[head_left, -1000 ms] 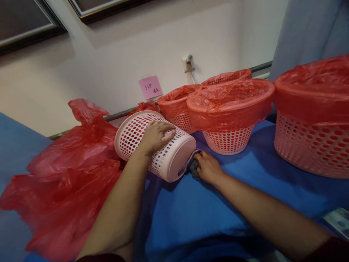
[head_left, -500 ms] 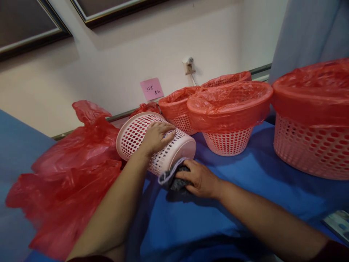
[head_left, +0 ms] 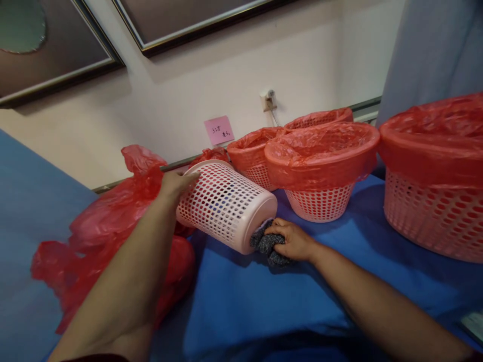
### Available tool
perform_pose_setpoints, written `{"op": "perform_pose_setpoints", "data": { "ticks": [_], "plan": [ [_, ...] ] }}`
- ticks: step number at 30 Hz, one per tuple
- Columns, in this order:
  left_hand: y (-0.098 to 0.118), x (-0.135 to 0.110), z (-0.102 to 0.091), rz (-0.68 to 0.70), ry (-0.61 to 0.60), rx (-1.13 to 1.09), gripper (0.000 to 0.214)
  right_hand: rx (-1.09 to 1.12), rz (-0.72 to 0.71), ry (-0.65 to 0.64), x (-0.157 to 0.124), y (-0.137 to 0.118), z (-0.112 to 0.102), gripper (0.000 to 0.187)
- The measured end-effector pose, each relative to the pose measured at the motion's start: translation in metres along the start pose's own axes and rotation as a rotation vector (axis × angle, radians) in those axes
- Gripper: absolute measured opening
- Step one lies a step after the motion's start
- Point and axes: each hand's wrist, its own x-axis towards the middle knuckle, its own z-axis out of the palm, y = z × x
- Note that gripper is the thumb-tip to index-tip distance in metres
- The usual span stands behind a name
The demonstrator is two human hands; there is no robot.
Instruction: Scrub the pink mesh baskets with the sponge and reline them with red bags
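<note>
A pale pink perforated basket (head_left: 226, 205) lies tilted on its side over the blue table (head_left: 264, 301), its open mouth turned left. My left hand (head_left: 174, 184) grips its rim at the mouth end. My right hand (head_left: 290, 239) is closed on a grey cloth (head_left: 264, 245) pressed against the basket's solid bottom. A heap of loose red plastic bags (head_left: 113, 226) lies under and left of the basket.
Several pink baskets lined with red bags stand to the right: two near ones (head_left: 320, 171), (head_left: 433, 171) and others behind (head_left: 256, 156). A pink note (head_left: 219, 130) and a wall socket (head_left: 268, 99) are on the wall. A grey curtain (head_left: 433, 50) hangs at right.
My left hand has slid from the basket's side to its rim. My right hand with the cloth moved along the basket's bottom edge. The camera shifted, so the scene sits lower and further right.
</note>
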Motion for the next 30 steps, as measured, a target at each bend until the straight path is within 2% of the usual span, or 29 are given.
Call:
{"op": "perform_pose_setpoints", "data": {
  "ticks": [2,3,4,8,10,12,14,16,19,21,23,25,26,28,30],
  "plan": [
    [0.015,-0.004,-0.016,-0.186,0.024,-0.016,0.028,-0.009,0.031,-0.023,0.000,0.001,-0.002,0.054],
    [0.025,-0.007,-0.025,-0.220,0.042,-0.003,0.027,-0.018,0.048,-0.038,0.000,0.001,-0.003,0.053],
    [0.036,-0.012,-0.035,-0.193,0.066,0.017,0.028,-0.029,0.064,-0.053,0.000,0.001,-0.004,0.053],
    [0.079,-0.056,-0.061,0.066,0.213,0.112,0.027,-0.095,0.133,-0.068,-0.001,0.001,-0.009,0.051],
    [0.092,-0.090,-0.059,0.247,0.241,0.206,0.018,-0.131,0.200,-0.016,-0.001,0.002,-0.010,0.052],
    [0.095,-0.125,-0.045,0.459,0.235,0.363,0.008,-0.151,0.272,0.071,0.000,0.004,-0.012,0.050],
    [0.087,-0.155,-0.023,0.621,0.192,0.481,0.018,-0.134,0.341,0.186,0.001,0.006,-0.014,0.046],
    [0.071,-0.178,0.002,0.736,0.095,0.555,0.026,-0.104,0.409,0.292,0.002,0.006,-0.017,0.042],
    [0.044,-0.198,0.034,0.793,0.023,0.644,0.028,-0.124,0.497,0.422,0.002,0.003,-0.020,0.038],
    [0.030,-0.206,0.049,0.802,-0.009,0.685,0.026,-0.171,0.479,0.489,0.000,-0.001,-0.018,0.037],
    [0.019,-0.214,0.061,0.821,-0.048,0.705,0.022,-0.194,0.366,0.541,-0.002,-0.006,-0.012,0.038],
    [0.010,-0.223,0.069,0.841,-0.077,0.703,0.020,-0.172,0.188,0.514,-0.004,-0.011,0.000,0.042],
    [0.006,-0.228,0.073,0.853,-0.078,0.684,0.020,-0.155,0.105,0.460,-0.006,-0.013,0.007,0.044],
    [-0.004,-0.241,0.078,0.892,-0.072,0.583,0.025,-0.146,0.004,0.274,-0.008,-0.015,0.022,0.049],
    [-0.015,-0.256,0.081,0.918,-0.037,0.387,0.031,-0.180,0.006,0.061,-0.010,-0.015,0.032,0.055]
  ]
}}
